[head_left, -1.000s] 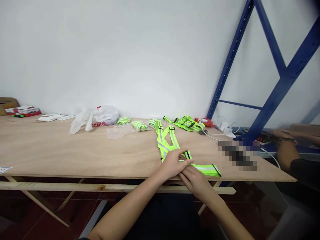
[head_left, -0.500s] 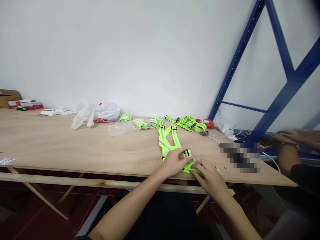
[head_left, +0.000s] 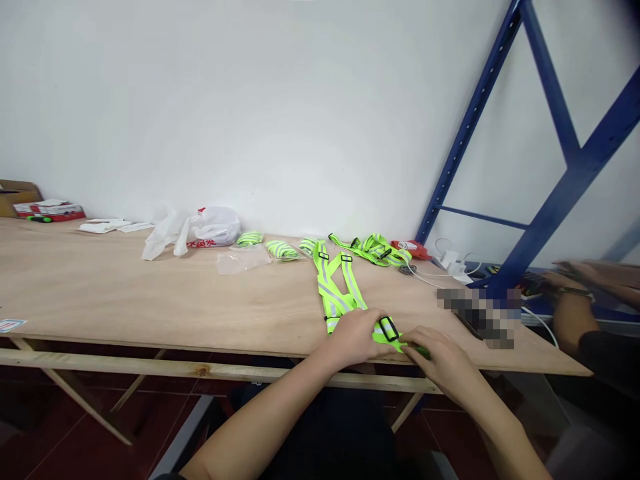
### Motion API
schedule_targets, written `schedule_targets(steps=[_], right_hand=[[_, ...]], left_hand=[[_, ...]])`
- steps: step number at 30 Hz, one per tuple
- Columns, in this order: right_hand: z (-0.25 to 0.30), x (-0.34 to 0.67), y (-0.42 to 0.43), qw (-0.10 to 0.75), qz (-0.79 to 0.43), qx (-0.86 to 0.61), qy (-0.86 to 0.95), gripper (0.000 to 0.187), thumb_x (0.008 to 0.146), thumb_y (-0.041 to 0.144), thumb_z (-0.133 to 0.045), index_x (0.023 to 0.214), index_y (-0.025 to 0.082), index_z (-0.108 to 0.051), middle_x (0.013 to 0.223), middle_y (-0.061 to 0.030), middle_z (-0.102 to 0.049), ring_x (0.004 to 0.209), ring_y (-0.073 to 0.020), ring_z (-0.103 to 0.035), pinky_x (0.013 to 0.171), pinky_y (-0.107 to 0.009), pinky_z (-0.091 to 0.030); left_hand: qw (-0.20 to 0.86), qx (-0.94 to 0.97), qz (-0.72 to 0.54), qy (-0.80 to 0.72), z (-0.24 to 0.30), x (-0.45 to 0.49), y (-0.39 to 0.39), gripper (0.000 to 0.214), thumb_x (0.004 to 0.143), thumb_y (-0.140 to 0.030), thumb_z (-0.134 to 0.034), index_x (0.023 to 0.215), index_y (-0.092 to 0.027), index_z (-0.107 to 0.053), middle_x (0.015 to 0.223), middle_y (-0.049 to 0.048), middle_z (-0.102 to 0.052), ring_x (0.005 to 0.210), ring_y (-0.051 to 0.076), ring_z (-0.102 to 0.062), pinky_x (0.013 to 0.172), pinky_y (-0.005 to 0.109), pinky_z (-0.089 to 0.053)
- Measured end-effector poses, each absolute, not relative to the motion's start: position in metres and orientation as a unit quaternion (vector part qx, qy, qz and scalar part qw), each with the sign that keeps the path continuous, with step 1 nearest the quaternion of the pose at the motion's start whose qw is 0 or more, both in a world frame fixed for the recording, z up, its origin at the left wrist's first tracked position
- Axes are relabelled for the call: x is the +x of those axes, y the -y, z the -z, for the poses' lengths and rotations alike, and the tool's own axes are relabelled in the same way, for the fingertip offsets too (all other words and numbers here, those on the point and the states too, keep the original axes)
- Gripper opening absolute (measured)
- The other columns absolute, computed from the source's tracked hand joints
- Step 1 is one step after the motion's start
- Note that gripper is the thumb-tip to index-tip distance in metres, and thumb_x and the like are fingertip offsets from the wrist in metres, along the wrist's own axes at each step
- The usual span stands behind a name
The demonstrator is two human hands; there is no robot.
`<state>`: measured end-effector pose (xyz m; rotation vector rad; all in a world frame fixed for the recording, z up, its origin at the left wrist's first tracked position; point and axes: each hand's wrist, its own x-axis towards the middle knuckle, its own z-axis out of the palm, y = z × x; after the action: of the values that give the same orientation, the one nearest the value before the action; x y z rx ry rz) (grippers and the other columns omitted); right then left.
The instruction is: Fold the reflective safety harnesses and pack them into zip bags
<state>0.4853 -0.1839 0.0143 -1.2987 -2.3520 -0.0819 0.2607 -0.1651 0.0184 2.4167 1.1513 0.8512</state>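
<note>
A neon yellow-green reflective vest (head_left: pixel 334 293) made of straps with silver stripes lies on the wooden table, its shoulder straps pointing to the wall. Near the front edge my left hand (head_left: pixel 357 338) grips its lower strap, fingers closed beside a black slider buckle (head_left: pixel 388 329). On the other side of that buckle my right hand (head_left: pixel 436 353) pinches the same strap between thumb and fingers. Part of the strap is hidden beneath both hands.
Behind lie another loose reflective vest (head_left: pixel 376 249) and several bagged ones (head_left: pixel 283 250). A white plastic bag (head_left: pixel 216 227) sits against the wall. Blue rack posts (head_left: pixel 543 210) rise at right, with a co-worker's arm (head_left: pixel 575 313) beyond. A white cable (head_left: pixel 429 280) crosses the table.
Both hands have shifted slightly right and toward the table's front edge with the strap. The black buckle now shows plainly between them, and my right hand has closed on the strap.
</note>
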Motion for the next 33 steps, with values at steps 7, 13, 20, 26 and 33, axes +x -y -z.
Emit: schedule_targets(steps=[7, 13, 20, 26, 33], right_hand=[[-0.013, 0.493, 0.179, 0.249, -0.019, -0.455, 0.855, 0.027, 0.094, 0.041, -0.050, 0.092, 0.025, -0.072, 0.093, -0.0076, -0.074, 0.087, -0.0259, -0.070, 0.078, -0.039, -0.055], [-0.013, 0.493, 0.179, 0.277, -0.037, -0.440, 0.854, 0.033, 0.095, 0.049, -0.051, 0.092, 0.026, -0.074, 0.096, -0.0085, -0.075, 0.089, -0.0269, -0.071, 0.079, -0.040, -0.058], [-0.011, 0.508, 0.176, 0.292, -0.021, -0.470, 0.833, 0.037, 0.091, 0.054, -0.056, 0.108, 0.026, -0.073, 0.111, -0.0100, -0.075, 0.104, -0.0299, -0.069, 0.091, -0.044, -0.056], [-0.015, 0.538, 0.179, 0.274, -0.111, -0.537, 0.790, 0.053, 0.079, 0.060, -0.067, 0.119, 0.025, -0.071, 0.123, -0.0094, -0.072, 0.113, -0.0332, -0.066, 0.097, -0.045, -0.054], [-0.025, 0.536, 0.189, 0.278, -0.193, -0.527, 0.779, 0.051, 0.078, 0.055, -0.071, 0.120, 0.026, -0.072, 0.126, -0.0078, -0.071, 0.117, -0.0337, -0.065, 0.097, -0.042, -0.055]], left_hand=[[0.136, 0.860, -0.290, -0.397, -0.017, 0.262, 0.166, 0.055, 0.084, -0.035, -0.070, 0.134, -0.019, -0.054, 0.125, 0.0090, -0.068, 0.110, 0.028, -0.065, 0.094, 0.037, -0.050], [0.130, 0.858, -0.277, -0.412, -0.017, 0.262, 0.168, 0.047, 0.084, -0.044, -0.068, 0.123, -0.019, -0.055, 0.105, 0.0077, -0.070, 0.096, 0.027, -0.067, 0.082, 0.035, -0.052], [-0.029, 0.901, -0.223, -0.371, -0.019, 0.264, 0.186, 0.033, 0.096, -0.034, -0.052, 0.122, -0.016, -0.059, 0.120, 0.0125, -0.062, 0.108, 0.028, -0.057, 0.094, 0.039, -0.045], [-0.062, 0.890, -0.204, -0.403, -0.016, 0.272, 0.200, 0.055, 0.098, -0.043, -0.047, 0.140, -0.008, -0.045, 0.122, 0.0163, -0.060, 0.109, 0.032, -0.052, 0.091, 0.046, -0.045], [-0.005, 0.889, -0.199, -0.413, -0.025, 0.274, 0.195, 0.051, 0.095, -0.048, -0.053, 0.132, -0.013, -0.053, 0.121, 0.0156, -0.061, 0.111, 0.032, -0.054, 0.094, 0.046, -0.046]])
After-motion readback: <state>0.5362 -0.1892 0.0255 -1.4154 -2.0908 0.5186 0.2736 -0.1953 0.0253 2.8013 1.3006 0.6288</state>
